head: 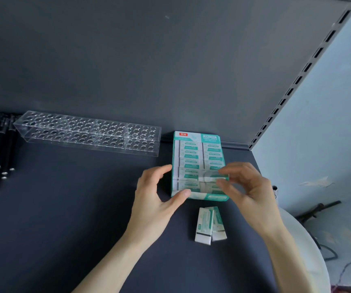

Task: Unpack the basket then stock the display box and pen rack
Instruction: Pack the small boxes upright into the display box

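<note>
- The display box (212,196) is stood on the dark shelf (64,208), to the right of the clear pen rack (89,132). It is nearly filled with two columns of wrapped erasers (188,154).
- Its near-left corner is gripped by the left hand (155,195), with the fingers curled on the side wall and the thumb laid on the front lip.
- An eraser (209,178) in the right column appears to be pinched between the curled thumb and fingertips of the right hand (248,187), though the contact is blurred.
- Two loose erasers (209,226) are seen lying just in front of the box.
- Each eraser is judged light, firm and slick in its film wrap, and is best taken by its long edges.
- The thin card box is judged easily shifted or crushed, so bracing at a corner is advised.
</note>
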